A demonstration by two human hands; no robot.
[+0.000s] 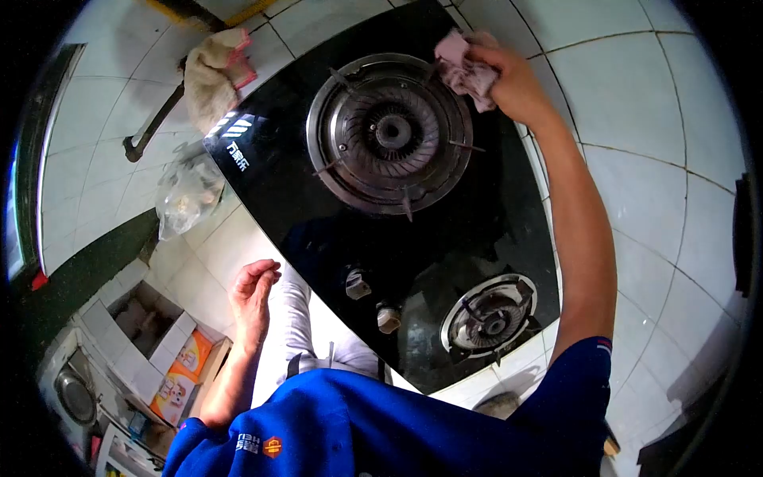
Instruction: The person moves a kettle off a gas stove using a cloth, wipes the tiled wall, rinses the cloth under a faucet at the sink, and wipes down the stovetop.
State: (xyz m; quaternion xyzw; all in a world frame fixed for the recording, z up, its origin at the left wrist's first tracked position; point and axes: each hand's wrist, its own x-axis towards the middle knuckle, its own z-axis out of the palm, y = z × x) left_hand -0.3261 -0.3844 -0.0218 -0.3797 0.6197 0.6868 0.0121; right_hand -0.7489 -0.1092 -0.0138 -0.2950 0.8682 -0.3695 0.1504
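A crumpled pink cloth (462,73) is gripped in my right hand (515,82), which presses it onto the far right edge of a black glass gas cooktop (278,159). Right beside the cloth is the large burner (392,133), ringed by metal and fitted with pan supports. My left hand (253,296) hangs off the cooktop's left side, its fingers curled together with nothing visible in them. Two control knobs (359,284) sit between that hand and the smaller burner (489,316), close to my body.
White tiles (628,87) cover the wall along the cooktop's right side. A light towel (211,79) with a pink edge hangs at the upper left, above a clear plastic bag (189,195). Orange-and-white boxes (181,378) stand low on the left.
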